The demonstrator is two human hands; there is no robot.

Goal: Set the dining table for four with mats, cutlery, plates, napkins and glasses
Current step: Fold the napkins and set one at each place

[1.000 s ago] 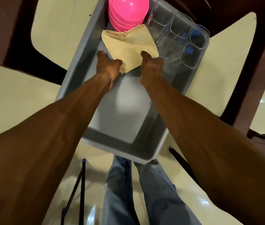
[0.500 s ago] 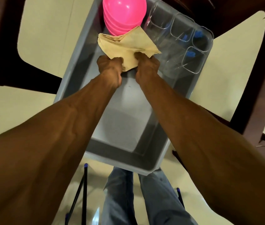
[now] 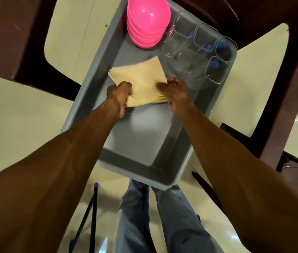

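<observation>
A stack of beige napkins hangs above the middle of a grey plastic bin. My left hand grips the stack's near left corner. My right hand pinches its near right edge. Behind the napkins, at the bin's far end, stands a pile of pink bowls. Several clear square glasses fill the far right corner of the bin. The bin's near half shows only its bare grey floor.
The bin rests on a dark brown chair whose frame runs along the left and right. Below lies a cream tiled floor. My jeans-clad legs stand under the bin's near edge, beside a thin black stand with blue tips.
Both hands have closed on the napkin stack and pulled it up and toward me, away from the pink bowls it was leaning against.
</observation>
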